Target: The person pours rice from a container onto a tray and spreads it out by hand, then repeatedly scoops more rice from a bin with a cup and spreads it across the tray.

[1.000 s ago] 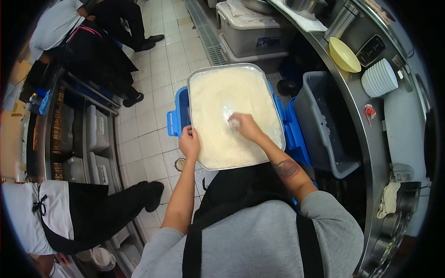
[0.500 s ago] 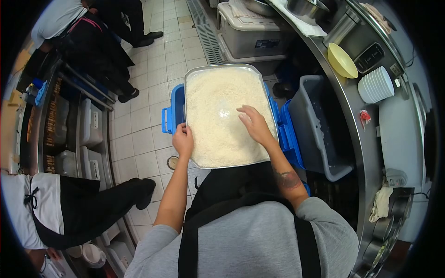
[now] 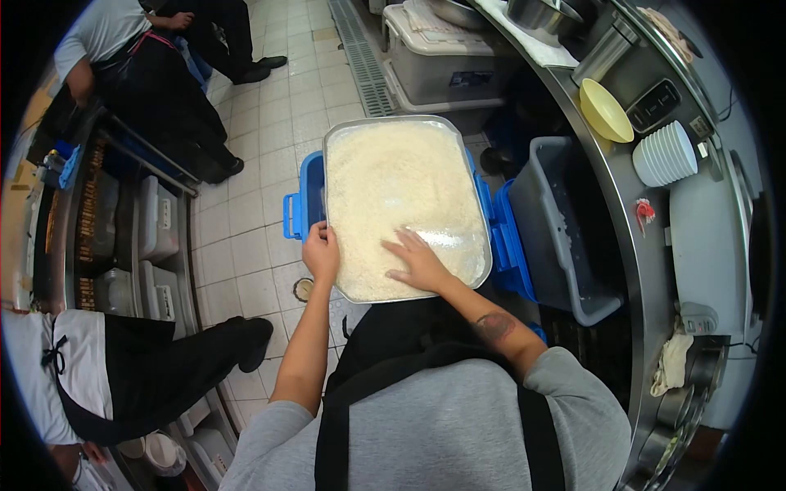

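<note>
A: What are the hands doing?
B: The left hand (image 3: 322, 252) grips the near left rim of the rectangular metal tray (image 3: 331, 155). The right hand (image 3: 420, 262) lies flat, fingers spread, on the white rice (image 3: 393, 180) at the tray's six o'clock.
A: And the tray?
B: It sits on a blue plastic crate (image 3: 304, 200). At three o'clock stands a grey plastic bin (image 3: 565, 229); farther, at two o'clock, a yellow bowl (image 3: 604, 110).

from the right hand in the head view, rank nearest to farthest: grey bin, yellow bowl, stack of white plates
Measured from the right hand, flat on the rice:
1. grey bin, just to its right on the floor
2. yellow bowl, up right on the counter
3. stack of white plates, further right on the counter
</note>
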`<state>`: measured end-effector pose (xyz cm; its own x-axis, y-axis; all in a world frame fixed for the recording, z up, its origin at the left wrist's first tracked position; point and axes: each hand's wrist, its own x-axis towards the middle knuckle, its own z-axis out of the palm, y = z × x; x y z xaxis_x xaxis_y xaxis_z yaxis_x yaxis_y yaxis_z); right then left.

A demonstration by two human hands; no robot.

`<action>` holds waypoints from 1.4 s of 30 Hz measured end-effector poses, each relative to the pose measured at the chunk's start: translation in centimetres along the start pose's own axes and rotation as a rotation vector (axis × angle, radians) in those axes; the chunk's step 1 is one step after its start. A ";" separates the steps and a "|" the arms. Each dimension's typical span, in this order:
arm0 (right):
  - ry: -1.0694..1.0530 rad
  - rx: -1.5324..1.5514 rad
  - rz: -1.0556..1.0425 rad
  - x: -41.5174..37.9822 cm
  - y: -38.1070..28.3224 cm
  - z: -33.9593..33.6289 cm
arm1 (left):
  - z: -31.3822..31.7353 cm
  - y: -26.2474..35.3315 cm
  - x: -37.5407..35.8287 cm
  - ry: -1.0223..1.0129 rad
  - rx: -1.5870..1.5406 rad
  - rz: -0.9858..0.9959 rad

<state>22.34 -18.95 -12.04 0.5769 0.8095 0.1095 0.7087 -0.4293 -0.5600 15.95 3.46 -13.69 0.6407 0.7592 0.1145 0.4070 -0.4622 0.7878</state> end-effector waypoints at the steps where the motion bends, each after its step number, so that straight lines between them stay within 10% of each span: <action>1: -0.040 -0.015 -0.133 0.6 0.3 0.3 | 0.1 0.0 0.0 0.002 -0.004 0.001; 7: -0.109 -0.404 -0.191 5.5 3.4 -0.5 | 0.0 0.2 -0.1 0.002 -0.021 0.005; 13: 0.389 -0.279 0.260 7.8 3.4 1.2 | 0.0 0.0 0.0 0.013 -0.001 0.023; 23: 0.110 0.162 -0.175 2.8 4.2 0.5 | 0.0 0.2 -0.1 0.005 -0.028 0.007; 28: 0.289 0.161 0.238 4.4 5.0 -4.3 | 0.1 -0.1 0.1 0.006 -0.006 0.001; 31: 0.209 0.658 0.476 5.1 3.1 -7.5 | 0.2 0.0 -0.1 0.010 -0.012 0.002; 37: 0.551 0.457 0.429 5.1 4.7 -8.0 | 0.0 0.0 -0.1 0.009 -0.004 0.006; 42: 0.437 -0.168 0.372 1.8 7.6 -2.0 | 0.0 -0.1 0.1 -0.001 0.004 -0.001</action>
<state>29.58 -21.55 -14.43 0.8869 0.3683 0.2790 0.4613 -0.7387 -0.4915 15.98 3.54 -13.78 0.6408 0.7594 0.1128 0.4105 -0.4631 0.7855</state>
